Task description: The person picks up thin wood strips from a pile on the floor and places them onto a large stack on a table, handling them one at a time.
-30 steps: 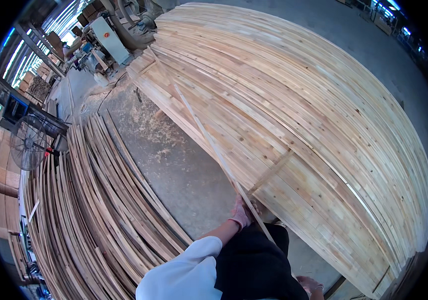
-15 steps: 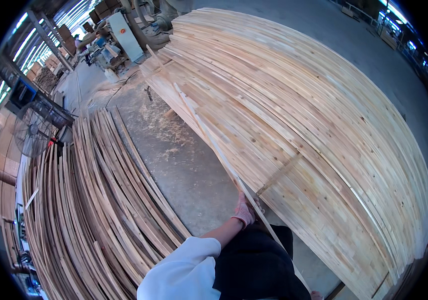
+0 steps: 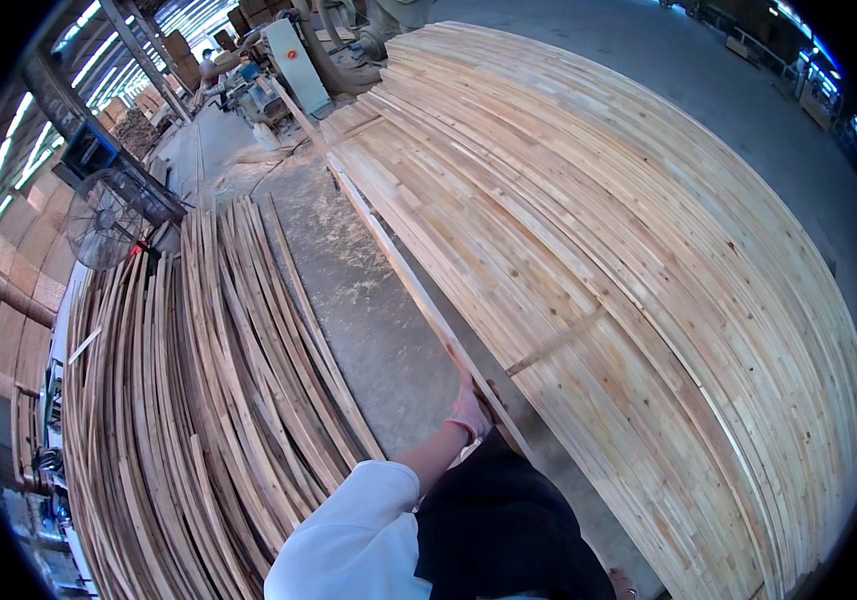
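Left hand (image 3: 470, 408), in a pale pink glove, is clamped on a long thin wooden strip (image 3: 418, 290) near its lower end, with the fingers wrapped around the strip's edge. The forearm is bare between the glove and a white sleeve (image 3: 353, 535), which enters from the lower edge beside a dark garment (image 3: 508, 530). The right hand is not in view. The strip runs diagonally from the hand up and to the left, along the left edge of a large stack of pale wooden boards (image 3: 628, 260); whether it touches the stack along its length cannot be told. The stack fills the right half of the view, its boards lying flat and parallel, with one short cross piece (image 3: 553, 340) lying askew on its surface just right of the hand. Left of the strip lies a bare band of concrete floor (image 3: 368, 330) with sawdust scattered on it. Beyond that band, a second pile of narrow, bowed wooden slats (image 3: 198, 400) lies on the floor, well apart from the hand. A round fan (image 3: 103, 215) stands at the upper left, near the far end of the slat pile. Woodworking machinery (image 3: 288, 60) stands at the top of the view, past the far end of the board stack.
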`<state>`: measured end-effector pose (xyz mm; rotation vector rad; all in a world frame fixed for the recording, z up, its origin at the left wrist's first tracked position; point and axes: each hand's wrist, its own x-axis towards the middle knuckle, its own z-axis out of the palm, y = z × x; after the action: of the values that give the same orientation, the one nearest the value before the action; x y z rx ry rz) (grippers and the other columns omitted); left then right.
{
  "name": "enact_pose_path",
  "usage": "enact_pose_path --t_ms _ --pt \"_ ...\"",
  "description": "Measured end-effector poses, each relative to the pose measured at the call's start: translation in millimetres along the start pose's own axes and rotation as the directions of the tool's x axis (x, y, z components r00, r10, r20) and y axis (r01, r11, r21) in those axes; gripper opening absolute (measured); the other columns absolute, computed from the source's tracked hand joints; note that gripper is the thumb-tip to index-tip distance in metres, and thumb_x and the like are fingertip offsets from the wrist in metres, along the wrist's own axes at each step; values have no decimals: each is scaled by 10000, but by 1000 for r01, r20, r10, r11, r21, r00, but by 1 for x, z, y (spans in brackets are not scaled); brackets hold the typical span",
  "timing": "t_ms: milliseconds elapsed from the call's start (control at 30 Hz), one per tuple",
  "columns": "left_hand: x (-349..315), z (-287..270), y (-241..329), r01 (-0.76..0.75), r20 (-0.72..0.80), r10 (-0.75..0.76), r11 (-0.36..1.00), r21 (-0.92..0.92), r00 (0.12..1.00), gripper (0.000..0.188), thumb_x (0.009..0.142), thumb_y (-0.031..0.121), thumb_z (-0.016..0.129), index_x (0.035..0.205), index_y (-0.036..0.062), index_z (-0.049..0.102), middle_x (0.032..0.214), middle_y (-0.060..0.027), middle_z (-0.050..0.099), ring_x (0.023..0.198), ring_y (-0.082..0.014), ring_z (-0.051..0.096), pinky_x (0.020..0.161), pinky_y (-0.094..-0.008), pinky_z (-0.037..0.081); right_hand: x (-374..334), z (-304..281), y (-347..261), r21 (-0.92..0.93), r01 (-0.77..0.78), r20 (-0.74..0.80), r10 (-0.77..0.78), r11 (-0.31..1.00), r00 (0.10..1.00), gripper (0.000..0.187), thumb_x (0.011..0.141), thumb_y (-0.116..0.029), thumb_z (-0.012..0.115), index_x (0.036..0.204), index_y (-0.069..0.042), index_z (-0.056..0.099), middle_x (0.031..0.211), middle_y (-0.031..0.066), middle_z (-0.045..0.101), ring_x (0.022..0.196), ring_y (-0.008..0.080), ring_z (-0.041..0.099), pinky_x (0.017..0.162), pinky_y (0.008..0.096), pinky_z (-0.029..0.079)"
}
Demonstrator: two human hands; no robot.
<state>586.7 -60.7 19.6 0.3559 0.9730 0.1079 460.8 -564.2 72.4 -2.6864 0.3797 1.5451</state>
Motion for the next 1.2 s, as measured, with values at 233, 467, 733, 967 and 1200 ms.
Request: enact_pose_path --t_ms 233,467,733,967,1200 --pt "23 -52 -30 73 -82 -39 874 479 996 365 843 466 631 854 109 560 708 -51 546 626 -209 512 548 -352 433 34 -26 -81 46 178 93 -182 983 979 542 728 -485 678 1073 -69 643 1101 179 639 1058 342 598 889 423 473" --pt "-21 -57 -156 447 206 -641 696 562 739 423 837 483 637 1014 100 609 964 -80 631 883 -217 592 813 -333 482 13 -64 -200 -102 608 -175 -616 787 768 602 786 -574 561 1113 -71 617 1023 211 642 961 364 618 834 440 482" --pt "-58 9 -49 234 226 -287 944 234 931 329 934 374 505 987 64 604 926 -110 656 891 -281 640 843 -435 527 -2 -87 -128 247 680 -435 -549 690 714 511 825 -393 603 1207 -55 576 1104 186 636 1038 315 610 911 407 472" --pt "-1 52 143 -7 234 -8 998 63 972 344 933 385 514 846 55 556 744 -101 587 698 -275 604 671 -436 535 17 -57 116 -9 -108 -63 108 994 992 656 896 -579 439 1275 -55 554 1226 197 583 1223 300 488 1046 379 336" --pt "87 85 290 -505 47 507 839 201 861 311 918 344 523 790 60 525 620 -90 543 500 -264 550 463 -384 493 -95 -95 -45 581 159 -145 -91 798 985 580 838 -475 637 1171 -1 616 1075 193 636 1053 198 560 956 345 396"
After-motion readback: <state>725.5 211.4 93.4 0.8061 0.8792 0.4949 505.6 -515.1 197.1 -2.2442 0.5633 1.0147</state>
